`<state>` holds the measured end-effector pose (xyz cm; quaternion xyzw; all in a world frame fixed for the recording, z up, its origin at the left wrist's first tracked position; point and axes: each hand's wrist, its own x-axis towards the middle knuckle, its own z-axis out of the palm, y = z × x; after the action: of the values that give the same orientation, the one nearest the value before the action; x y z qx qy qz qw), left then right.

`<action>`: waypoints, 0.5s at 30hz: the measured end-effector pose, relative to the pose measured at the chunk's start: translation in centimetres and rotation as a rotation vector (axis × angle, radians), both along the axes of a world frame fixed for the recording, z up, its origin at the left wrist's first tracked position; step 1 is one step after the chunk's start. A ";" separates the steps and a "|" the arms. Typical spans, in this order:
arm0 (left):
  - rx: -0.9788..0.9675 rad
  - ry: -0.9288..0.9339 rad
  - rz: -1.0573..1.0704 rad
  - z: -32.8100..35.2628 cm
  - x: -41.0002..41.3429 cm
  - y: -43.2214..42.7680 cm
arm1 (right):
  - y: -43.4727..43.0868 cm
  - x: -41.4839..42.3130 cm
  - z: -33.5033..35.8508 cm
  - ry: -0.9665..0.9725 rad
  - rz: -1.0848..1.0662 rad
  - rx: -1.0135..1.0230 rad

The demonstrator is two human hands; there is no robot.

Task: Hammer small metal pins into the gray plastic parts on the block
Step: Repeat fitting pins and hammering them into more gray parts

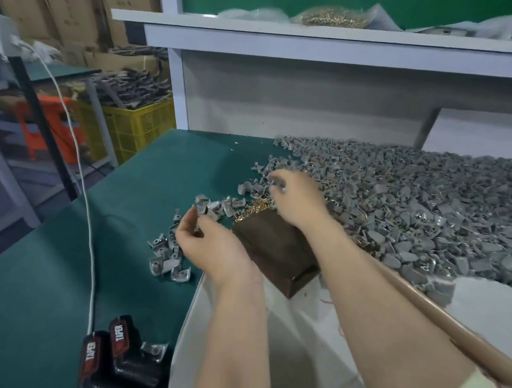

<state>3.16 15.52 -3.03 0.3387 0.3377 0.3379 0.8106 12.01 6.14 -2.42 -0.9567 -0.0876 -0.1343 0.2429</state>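
Pins (251, 211) lie heaped beyond the block (276, 250) on the desk (113, 237), likely slippery, best pinched mid-shaft. Right hand (298, 199) pinches a light, stiff gray part (275, 183) in a narrow grip; left hand (212, 244) pinches another.

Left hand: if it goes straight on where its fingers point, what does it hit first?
Probably the loose gray parts lying just beyond the left hand's fingertips on the green mat; past them only bare mat shows. Height over the mat is unclear, so it might pass above them.
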 end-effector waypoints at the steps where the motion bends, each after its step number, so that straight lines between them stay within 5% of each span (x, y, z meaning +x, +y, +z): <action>1: 0.006 -0.004 0.010 0.0 0.1 0.0 | 1.5 0.4 -0.2 0.077 0.092 -0.016; 8: -0.013 0.019 0.011 -0.1 0.1 -0.4 | 6.6 3.0 -0.9 0.292 0.129 -0.344; 15: -0.012 0.026 -0.013 -0.3 0.2 -0.7 | 7.3 3.1 -0.9 0.264 0.132 -0.356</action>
<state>3.33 14.78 -3.28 0.3404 0.3480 0.3263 0.8103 15.14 13.40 -3.31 -0.9859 -0.1399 0.0259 0.0879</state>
